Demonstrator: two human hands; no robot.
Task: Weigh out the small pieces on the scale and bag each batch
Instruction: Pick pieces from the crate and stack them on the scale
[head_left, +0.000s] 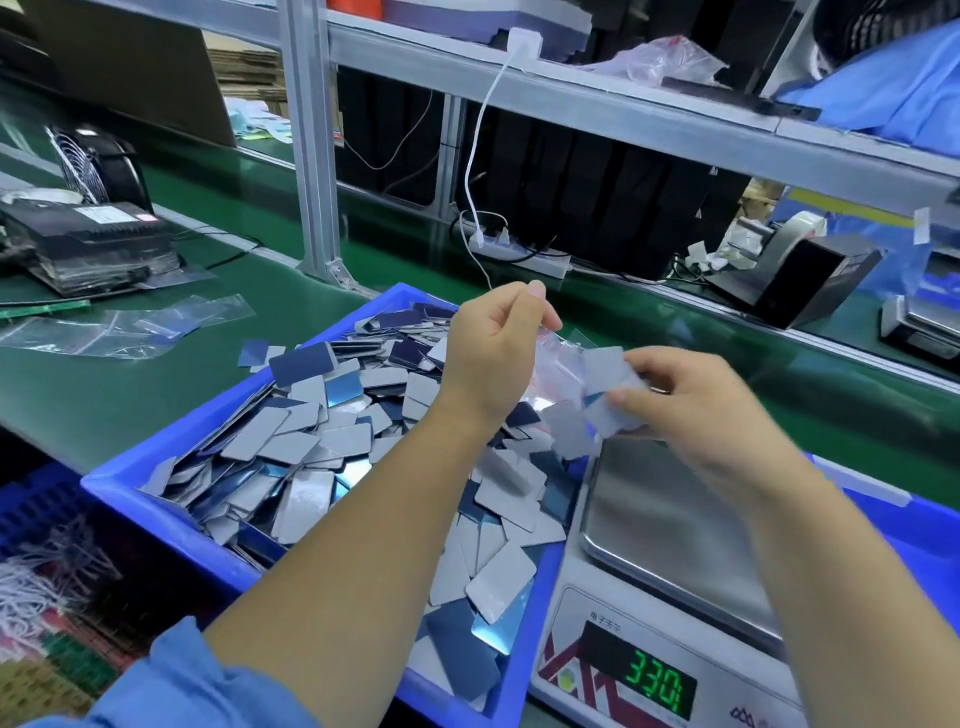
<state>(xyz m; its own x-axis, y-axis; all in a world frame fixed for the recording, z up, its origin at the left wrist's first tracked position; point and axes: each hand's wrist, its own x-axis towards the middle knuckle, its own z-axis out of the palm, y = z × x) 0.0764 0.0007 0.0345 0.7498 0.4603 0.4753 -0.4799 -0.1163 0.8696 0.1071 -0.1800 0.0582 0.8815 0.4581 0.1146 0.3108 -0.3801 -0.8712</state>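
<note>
Green bench mat (156, 374) ran across the station under an aluminium shelf frame (311, 156), with a blue tray (156, 486) at the near edge and a scale (649, 597) just right of it, touching or nearly so. Tray was heaped with small rectangular pieces (311, 441), grey on one side, blue or mirror-like on the other. Left hand (493, 358) was raised over the tray's far end, thumb and fingers curled, pinching the top edge of a clear bag (558, 358) with a red strip at its mouth. Right hand (696, 405) was above the scale's far edge, fingers curled round a small stack of grey pieces at the bag mouth; motion blur there, so couldn't tell how many or whether any were already inside. Scale pan (665, 519) was bare steel where visible, though the display (652, 680) read 330 in green. Spare clear bags (130, 327) lay flat on the mat left of the tray, well apart from both hands. Behind them sat a black machine (88, 244) and a small fan (98, 166). White cable (480, 156) dropped from the shelf to a power strip (519, 252). Tape dispenser (789, 270) stood far right on the bench. Blue sleeve (182, 680) covered the left upper arm.
</note>
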